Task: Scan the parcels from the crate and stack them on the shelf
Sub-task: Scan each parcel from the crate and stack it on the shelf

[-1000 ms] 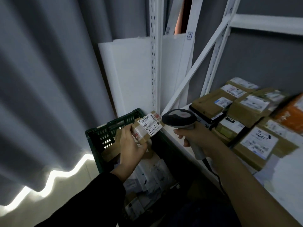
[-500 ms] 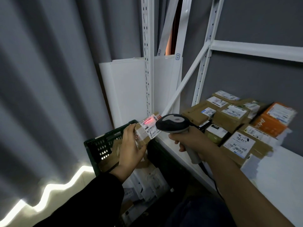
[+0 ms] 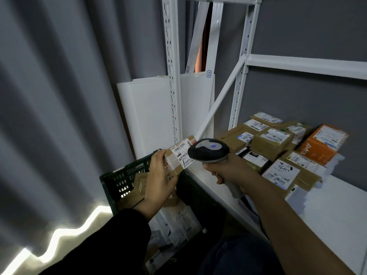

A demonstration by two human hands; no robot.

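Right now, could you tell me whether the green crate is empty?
Not empty: the green crate holds white and brown parcels below the left hand.

Both hands (image 3: 160, 181) clenched — forearms raised

The label on the parcel (image 3: 179, 154) in the left hand (image 3: 160, 180) starts with "502" above barcodes (the rest is too small to read). On the shelf (image 3: 335, 213), a small dark box (image 3: 256, 158) reads "TSH", and the orange box (image 3: 322, 144) bears large white letters, unclear.
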